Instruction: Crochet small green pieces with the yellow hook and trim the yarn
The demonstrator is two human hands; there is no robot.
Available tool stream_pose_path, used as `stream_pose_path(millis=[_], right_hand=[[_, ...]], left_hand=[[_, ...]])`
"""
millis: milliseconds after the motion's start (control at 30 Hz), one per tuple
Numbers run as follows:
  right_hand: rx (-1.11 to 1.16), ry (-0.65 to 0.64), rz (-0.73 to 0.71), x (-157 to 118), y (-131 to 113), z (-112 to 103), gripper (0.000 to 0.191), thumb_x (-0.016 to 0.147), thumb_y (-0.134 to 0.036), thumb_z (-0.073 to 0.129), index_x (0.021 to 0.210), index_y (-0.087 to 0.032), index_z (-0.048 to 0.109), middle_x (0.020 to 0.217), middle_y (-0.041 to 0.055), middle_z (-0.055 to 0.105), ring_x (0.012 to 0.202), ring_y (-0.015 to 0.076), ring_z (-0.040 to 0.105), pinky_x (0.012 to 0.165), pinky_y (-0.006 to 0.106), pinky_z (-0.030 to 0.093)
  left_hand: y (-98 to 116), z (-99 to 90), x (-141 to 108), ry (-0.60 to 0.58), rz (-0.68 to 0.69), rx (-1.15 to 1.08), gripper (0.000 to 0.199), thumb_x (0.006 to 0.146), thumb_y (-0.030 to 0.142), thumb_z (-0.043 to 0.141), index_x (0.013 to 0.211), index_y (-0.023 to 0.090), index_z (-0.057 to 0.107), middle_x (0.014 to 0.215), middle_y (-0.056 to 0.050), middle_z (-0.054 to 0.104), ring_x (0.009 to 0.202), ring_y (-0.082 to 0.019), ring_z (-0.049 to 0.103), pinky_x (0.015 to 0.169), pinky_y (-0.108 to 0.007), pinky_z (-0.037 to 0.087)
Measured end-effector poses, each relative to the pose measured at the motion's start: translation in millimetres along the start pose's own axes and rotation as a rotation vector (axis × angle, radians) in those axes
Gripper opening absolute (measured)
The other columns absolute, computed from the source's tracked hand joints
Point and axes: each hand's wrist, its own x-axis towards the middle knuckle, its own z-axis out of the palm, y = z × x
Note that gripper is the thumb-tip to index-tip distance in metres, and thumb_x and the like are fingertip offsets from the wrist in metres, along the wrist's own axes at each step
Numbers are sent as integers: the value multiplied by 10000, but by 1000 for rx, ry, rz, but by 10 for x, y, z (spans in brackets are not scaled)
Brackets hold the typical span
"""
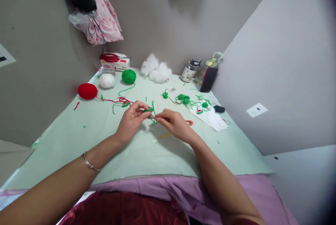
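Note:
My left hand pinches a small green crocheted piece with loose yarn ends, held above the middle of the table. Close on its right, my right hand is closed, thumb and index finger pressed together at the green yarn strands. A crochet hook with a yellow handle lies under my right hand. Beside that hand, an orange handle loop shows; the rest of this tool is hidden. Left of my left hand lie red yarn strands and a green piece.
At the back left are a red yarn ball, a white ball, a green ball and white stuffing. Toward the right are green crocheted balls, white tissue, a pen cup, a phone and a bottle.

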Motion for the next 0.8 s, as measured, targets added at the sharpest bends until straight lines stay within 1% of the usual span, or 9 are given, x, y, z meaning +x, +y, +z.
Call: stream_pose_path(millis=[33,67,167,267,367,500,667,800], right_hand=[[-21,-19,8,-1,6,4,182,956,-244,605,923,-219,783,776,4,626,663,118,532,662,272,388],[-33,-1,21,1,16,4,186,955,-243,607,886,-212,777,774,7,635,664,121,534,662,276,389],[25,164,31,15,35,-6,189,956,-287,616,873,-198,760,797,29,659,707,142,551,654,283,407],[144,258,-19,18,6,-15,186,949,-334,638,904,-202,762,805,33,656,728,149,549,643,280,426],[170,239,-49,5,-49,-7,162,935,-339,670,909,-207,761,789,22,623,739,146,550,654,278,432],[128,166,-22,-15,-84,11,168,917,-366,701,886,-206,743,766,1,573,684,130,523,647,282,423],[99,114,-30,-28,-99,4,114,930,-245,660,844,-203,722,783,1,583,705,127,527,656,274,412],[107,82,-29,-41,-122,-26,112,924,-207,655,835,-194,721,797,0,568,725,123,536,659,265,417]], left_hand=[[3,0,-2,-3,0,2,156,884,281,720,900,214,580,836,23,642,778,-154,668,775,-308,484],[5,-2,-5,-4,1,6,149,889,277,716,902,214,582,821,27,637,756,-145,651,757,-299,476],[3,1,-18,-5,7,23,138,885,261,725,902,216,596,822,29,630,763,-134,622,747,-283,458],[0,23,-34,-23,12,33,139,861,254,748,887,211,618,878,14,636,827,-147,635,781,-287,469],[2,49,-41,-46,13,32,135,853,263,752,867,208,629,879,2,641,855,-166,643,805,-302,489],[6,54,-37,-38,19,37,144,852,285,754,868,212,631,868,0,639,846,-172,636,798,-308,497],[16,39,-34,-29,7,33,152,851,283,757,879,209,627,846,2,648,834,-176,657,787,-310,494],[22,25,-22,-12,4,24,163,845,280,761,877,210,616,845,8,651,844,-179,679,800,-313,498]])
